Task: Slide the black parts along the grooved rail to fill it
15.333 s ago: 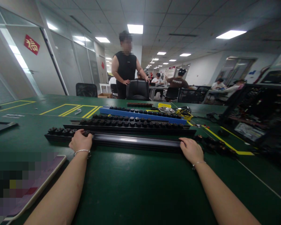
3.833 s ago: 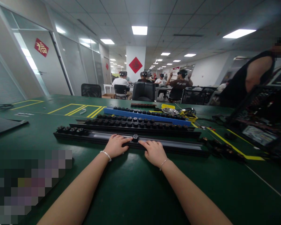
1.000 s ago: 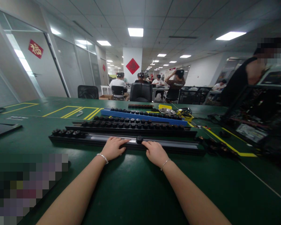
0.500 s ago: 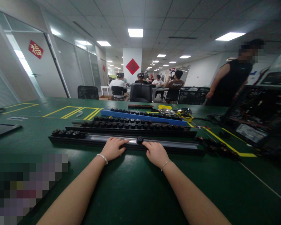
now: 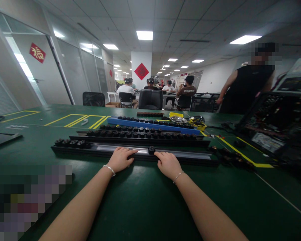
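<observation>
A long black track rail [image 5: 193, 155] with a shiny inner strip lies crosswise on the green table, close in front of me. On its middle sits a small black block [image 5: 152, 150]. My left hand [image 5: 120, 158] rests on the rail left of the block, its index finger stretched toward it and the thumb apart. My right hand [image 5: 168, 164] is at the block's right side, index fingertip at or touching it, the other fingers loosely bent. Several similar black blocks [image 5: 69, 143] stand together at the rail's left end.
Behind lie another black rail [image 5: 140, 140] with a row of black parts and a blue rail [image 5: 153, 125]. A metal dish [image 5: 178, 119] stands farther back. Dark loose parts [image 5: 234, 157] and an opened computer case [image 5: 268, 127] are at right. A person [image 5: 251, 83] stands beyond.
The block has shifted slightly right along the rail, and my right hand has moved right a little with it. My left hand stays nearly still. The standing person has turned.
</observation>
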`<action>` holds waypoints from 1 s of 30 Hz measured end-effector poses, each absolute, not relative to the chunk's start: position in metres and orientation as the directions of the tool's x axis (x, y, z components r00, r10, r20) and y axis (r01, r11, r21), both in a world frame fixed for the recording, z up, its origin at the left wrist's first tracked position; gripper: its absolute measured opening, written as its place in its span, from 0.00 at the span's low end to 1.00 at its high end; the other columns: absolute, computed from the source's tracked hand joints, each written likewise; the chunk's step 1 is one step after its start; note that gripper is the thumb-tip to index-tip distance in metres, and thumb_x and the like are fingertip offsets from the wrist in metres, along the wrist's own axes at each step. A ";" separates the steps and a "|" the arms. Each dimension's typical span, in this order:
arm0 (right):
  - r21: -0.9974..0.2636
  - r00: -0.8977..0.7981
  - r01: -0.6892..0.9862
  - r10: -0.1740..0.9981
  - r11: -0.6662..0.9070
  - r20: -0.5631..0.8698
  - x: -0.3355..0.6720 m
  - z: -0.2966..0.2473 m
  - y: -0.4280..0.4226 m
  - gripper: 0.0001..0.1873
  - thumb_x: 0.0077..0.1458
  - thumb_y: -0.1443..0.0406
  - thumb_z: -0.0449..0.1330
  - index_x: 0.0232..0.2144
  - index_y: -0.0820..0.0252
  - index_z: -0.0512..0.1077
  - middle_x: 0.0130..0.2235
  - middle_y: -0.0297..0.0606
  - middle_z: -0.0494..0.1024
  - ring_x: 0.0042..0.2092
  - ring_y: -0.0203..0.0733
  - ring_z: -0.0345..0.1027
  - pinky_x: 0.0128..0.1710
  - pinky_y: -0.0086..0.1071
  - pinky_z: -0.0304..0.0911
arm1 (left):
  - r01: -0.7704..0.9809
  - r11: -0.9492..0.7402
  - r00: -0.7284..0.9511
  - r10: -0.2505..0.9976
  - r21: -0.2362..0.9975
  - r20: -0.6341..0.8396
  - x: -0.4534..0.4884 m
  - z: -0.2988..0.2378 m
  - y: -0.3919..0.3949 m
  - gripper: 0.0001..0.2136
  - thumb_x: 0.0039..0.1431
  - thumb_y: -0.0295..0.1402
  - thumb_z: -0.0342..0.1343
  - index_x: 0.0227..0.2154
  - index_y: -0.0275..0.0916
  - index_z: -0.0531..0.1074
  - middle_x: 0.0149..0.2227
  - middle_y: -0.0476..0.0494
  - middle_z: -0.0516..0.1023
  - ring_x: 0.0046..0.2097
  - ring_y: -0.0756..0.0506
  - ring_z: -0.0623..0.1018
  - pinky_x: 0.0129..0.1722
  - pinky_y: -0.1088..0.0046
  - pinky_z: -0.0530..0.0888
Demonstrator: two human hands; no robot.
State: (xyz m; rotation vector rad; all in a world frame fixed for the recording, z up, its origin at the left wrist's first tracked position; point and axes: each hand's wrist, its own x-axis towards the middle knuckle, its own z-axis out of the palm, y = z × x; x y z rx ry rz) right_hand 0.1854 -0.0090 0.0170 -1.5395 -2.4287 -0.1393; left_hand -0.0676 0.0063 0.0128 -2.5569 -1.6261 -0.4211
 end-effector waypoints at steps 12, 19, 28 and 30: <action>-0.066 -0.392 0.902 0.874 0.426 0.289 0.186 0.018 -0.009 0.20 0.53 0.68 0.47 0.48 0.54 0.67 0.45 0.38 0.73 0.47 0.40 0.63 0.49 0.32 0.52 | 0.911 -0.405 0.375 0.893 0.082 0.249 -0.066 0.015 0.005 0.20 0.56 0.38 0.48 0.52 0.54 0.64 0.42 0.48 0.75 0.45 0.43 0.70 0.44 0.65 0.61; -0.037 -0.374 0.916 0.882 0.400 0.286 0.187 0.018 -0.008 0.18 0.53 0.68 0.47 0.46 0.54 0.67 0.44 0.39 0.74 0.46 0.40 0.64 0.48 0.32 0.53 | 0.912 -0.400 0.371 0.898 0.089 0.238 -0.065 0.016 0.004 0.20 0.56 0.38 0.48 0.52 0.54 0.64 0.43 0.48 0.75 0.46 0.43 0.70 0.44 0.65 0.62; -0.034 -0.339 0.930 0.891 0.365 0.304 0.190 0.020 -0.010 0.16 0.54 0.66 0.47 0.44 0.54 0.68 0.40 0.38 0.75 0.42 0.40 0.65 0.43 0.32 0.54 | 0.912 -0.400 0.371 0.899 0.091 0.233 -0.066 0.016 0.004 0.20 0.56 0.38 0.48 0.52 0.53 0.64 0.44 0.48 0.75 0.46 0.43 0.70 0.43 0.65 0.62; -0.036 -0.339 0.930 0.889 0.367 0.306 0.191 0.020 -0.010 0.15 0.55 0.66 0.47 0.43 0.54 0.68 0.40 0.38 0.75 0.42 0.40 0.65 0.42 0.32 0.54 | 0.912 -0.401 0.371 0.897 0.089 0.239 -0.066 0.016 0.004 0.19 0.56 0.38 0.48 0.52 0.53 0.64 0.44 0.49 0.75 0.46 0.43 0.70 0.43 0.65 0.62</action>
